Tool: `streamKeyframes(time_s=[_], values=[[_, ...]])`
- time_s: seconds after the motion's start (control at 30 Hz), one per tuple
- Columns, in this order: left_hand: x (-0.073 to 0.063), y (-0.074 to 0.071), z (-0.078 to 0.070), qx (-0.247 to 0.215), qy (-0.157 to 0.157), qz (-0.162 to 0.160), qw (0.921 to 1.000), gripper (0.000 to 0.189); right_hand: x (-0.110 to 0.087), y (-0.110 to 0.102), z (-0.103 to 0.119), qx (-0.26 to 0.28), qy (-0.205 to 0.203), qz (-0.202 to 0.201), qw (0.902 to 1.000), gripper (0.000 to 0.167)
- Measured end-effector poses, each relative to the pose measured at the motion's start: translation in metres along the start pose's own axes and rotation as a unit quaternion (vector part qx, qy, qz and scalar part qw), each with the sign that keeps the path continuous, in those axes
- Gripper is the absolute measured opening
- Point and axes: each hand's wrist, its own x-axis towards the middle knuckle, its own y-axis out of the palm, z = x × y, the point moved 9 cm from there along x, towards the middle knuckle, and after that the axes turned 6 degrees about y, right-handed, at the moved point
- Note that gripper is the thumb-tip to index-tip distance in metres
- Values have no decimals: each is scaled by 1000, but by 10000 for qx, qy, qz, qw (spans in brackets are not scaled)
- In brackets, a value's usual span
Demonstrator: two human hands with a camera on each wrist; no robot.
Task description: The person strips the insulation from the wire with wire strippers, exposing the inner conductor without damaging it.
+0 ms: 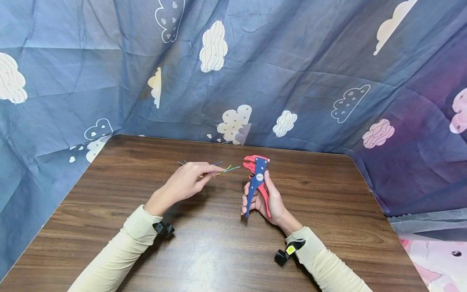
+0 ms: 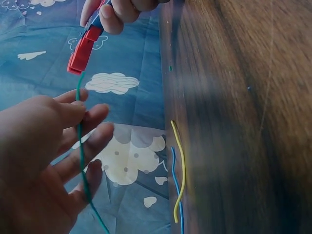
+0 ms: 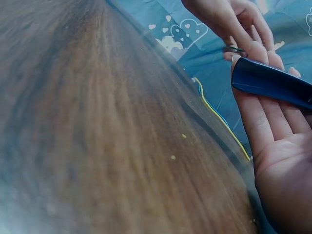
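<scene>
My left hand pinches a thin green wire between thumb and forefinger, its other fingers spread loosely. One end of the wire points right, at the red jaws of a wire stripper. My right hand holds this stripper upright, fingers around its blue handle and the palm by the red one. In the head view a small space shows between wire tip and jaws. Beyond the left hand, a yellow wire and a blue wire lie on the table, partly hidden in the head view.
The brown wooden table carries tiny yellow scraps and a green scrap. A blue cloth with cloud prints hangs behind the table's back edge and along its sides.
</scene>
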Motion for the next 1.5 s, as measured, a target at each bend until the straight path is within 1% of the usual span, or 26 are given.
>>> streamKeyframes(time_s=[0.13,0.3,0.4,0.47,0.6,0.77,0.87,1.0,1.1,1.27,1.37,1.5], values=[[0,9,3,93,-174,441,9988,28,0,-3,1,116,-7,-40,9999,85],[-3,20,6,-11,-190,917,9956,26,1,-7,1,127,-13,-191,9997,85],[-6,25,7,-141,-143,1111,9936,24,1,-10,0,91,12,-276,9996,85],[-8,28,9,-154,-142,1176,9928,22,1,-12,0,75,38,-330,9994,86],[-11,34,14,-219,-177,1249,9918,18,2,-14,-1,45,84,-414,9991,86],[-12,41,19,-476,-223,1293,9902,16,2,-15,-3,18,178,-533,9984,87],[-12,42,20,-577,-194,1263,9901,16,2,-16,-4,41,219,-599,9980,88],[-12,41,21,-608,-169,1235,9903,16,2,-16,-4,83,228,-592,9979,88],[-13,41,22,-515,-244,1216,9909,16,1,-16,-5,101,234,-582,9980,88],[-14,38,28,-94,-448,1062,9933,17,2,-16,-5,73,257,-569,9980,88],[-16,37,33,59,-516,988,9938,25,2,-16,-5,68,258,-569,9980,89],[-19,38,38,136,-633,1087,9920,37,2,-16,-5,52,303,-600,9977,89]])
